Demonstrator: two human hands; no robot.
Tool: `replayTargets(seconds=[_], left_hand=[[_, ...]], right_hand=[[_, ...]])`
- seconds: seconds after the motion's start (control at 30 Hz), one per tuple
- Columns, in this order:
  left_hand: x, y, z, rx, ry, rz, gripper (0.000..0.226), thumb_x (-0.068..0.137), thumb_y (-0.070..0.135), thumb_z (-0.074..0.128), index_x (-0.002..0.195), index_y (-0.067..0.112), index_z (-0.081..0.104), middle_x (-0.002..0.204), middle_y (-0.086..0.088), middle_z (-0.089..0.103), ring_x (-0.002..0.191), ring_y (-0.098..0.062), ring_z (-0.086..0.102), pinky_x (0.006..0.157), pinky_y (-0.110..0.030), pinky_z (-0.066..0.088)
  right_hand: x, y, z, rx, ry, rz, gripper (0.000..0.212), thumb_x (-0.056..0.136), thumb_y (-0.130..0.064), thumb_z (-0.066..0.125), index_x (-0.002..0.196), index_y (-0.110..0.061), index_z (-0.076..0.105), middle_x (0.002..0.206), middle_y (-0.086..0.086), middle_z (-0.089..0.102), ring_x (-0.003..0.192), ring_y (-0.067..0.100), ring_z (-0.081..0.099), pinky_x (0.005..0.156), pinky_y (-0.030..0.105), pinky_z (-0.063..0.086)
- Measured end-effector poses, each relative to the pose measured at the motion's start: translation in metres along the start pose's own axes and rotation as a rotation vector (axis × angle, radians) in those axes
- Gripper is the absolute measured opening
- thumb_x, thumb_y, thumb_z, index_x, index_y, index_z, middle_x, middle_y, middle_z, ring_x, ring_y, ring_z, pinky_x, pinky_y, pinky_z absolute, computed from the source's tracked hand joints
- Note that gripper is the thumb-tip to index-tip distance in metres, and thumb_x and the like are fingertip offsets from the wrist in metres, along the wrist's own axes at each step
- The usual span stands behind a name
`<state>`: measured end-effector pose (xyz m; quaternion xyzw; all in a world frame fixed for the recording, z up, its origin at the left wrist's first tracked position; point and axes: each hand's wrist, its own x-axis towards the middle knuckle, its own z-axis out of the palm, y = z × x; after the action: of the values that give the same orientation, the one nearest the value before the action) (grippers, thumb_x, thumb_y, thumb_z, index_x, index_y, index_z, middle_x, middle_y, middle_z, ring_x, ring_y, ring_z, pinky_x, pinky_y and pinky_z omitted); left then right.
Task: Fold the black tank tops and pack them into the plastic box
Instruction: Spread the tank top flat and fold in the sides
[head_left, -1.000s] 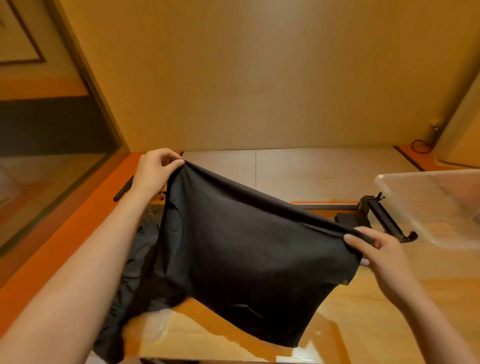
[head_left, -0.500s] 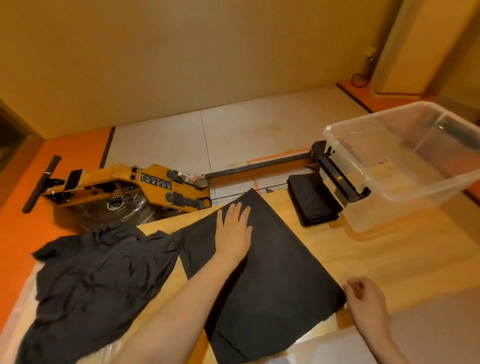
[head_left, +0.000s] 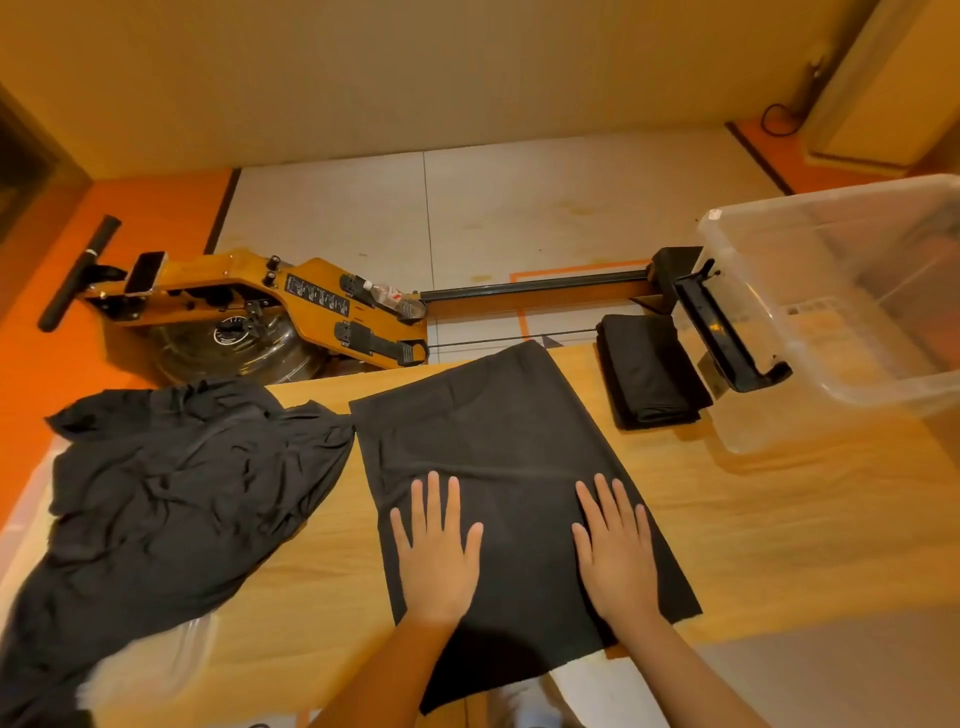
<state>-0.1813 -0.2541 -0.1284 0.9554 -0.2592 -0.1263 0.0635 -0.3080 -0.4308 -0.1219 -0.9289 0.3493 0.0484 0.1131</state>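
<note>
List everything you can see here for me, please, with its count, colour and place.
spread tank top: one, black, flat at table centre
crumpled tank tops: count unclear, black, table left
folded tank top: one, black, beside the box
plastic box: one, clear, table right
table: one, light wood
rowing machine: one, orange and black, floor behind table
bottle: one, clear, on the machine
left hand, right hand: flat on the spread top

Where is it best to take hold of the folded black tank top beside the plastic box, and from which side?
Grip the folded tank top at its near, rounded fold edge, coming from the person's side with the right hand, fingers under and thumb above. There the layers seem joined, so the bundle should stay folded.
</note>
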Motion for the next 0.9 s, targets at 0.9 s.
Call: replayTargets(seconds=[0.9], left_hand=[[0.076,-0.053,-0.014,0.085,0.121,0.045,0.073,0.097,0.064,0.009,0.154,0.019,0.015,0.16,-0.008,0.019,0.148,-0.027,0.01,0.117,-0.048,0.004]], right_hand=[[0.098,-0.06,0.0,-0.088,-0.061,-0.179,0.068,0.088,-0.061,-0.007,0.15,-0.033,0.001,0.159,0.0,-0.003,0.147,0.024,-0.011,0.117,0.042,-0.014]])
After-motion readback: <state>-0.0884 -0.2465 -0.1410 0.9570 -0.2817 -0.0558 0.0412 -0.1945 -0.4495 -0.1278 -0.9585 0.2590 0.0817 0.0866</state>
